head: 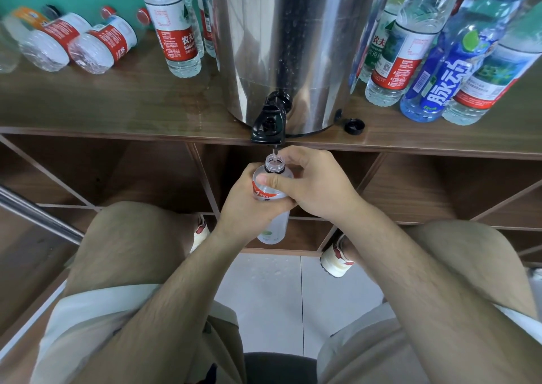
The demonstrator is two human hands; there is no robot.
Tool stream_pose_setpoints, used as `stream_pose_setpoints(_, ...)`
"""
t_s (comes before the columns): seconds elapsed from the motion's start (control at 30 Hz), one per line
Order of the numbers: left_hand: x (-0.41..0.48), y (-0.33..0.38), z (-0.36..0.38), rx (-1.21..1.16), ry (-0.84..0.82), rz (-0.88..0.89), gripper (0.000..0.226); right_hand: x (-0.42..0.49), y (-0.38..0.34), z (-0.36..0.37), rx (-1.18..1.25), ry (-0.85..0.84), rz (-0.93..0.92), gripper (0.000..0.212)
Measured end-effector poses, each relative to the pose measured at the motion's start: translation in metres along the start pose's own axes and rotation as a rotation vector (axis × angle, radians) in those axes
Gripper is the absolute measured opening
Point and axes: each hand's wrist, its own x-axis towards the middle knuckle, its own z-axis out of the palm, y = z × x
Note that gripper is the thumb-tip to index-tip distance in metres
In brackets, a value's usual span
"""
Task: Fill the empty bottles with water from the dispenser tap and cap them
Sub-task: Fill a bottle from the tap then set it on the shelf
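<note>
Squarely in both hands, the bottle [268, 193] stands upright and uncapped, its mouth right under the tap [268, 125]. The left hand [240, 207] wraps round the labelled body. The right hand [316, 184] curls round it from the other side, fingers up by the neck. Just above the grip, the tap juts from a steel dispenser [290, 46] on a wooden shelf [117, 105]. Up and right of the hands, a black cap [354, 125] lies on the shelf beside the dispenser's base. Farther right stand more bottles [404, 55]. Up and left of the grip, several others [102, 46] lie on their sides.
</note>
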Motion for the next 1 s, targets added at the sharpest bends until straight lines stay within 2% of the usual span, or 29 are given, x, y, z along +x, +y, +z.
stream_pose_setpoints(1.0, -0.0036, 0.0084, -0.0006, -0.027, -0.010, -0.027, 0.059, -0.0001, 0.0014, 0.0009, -0.010, -0.004, -0.003, 0.031)
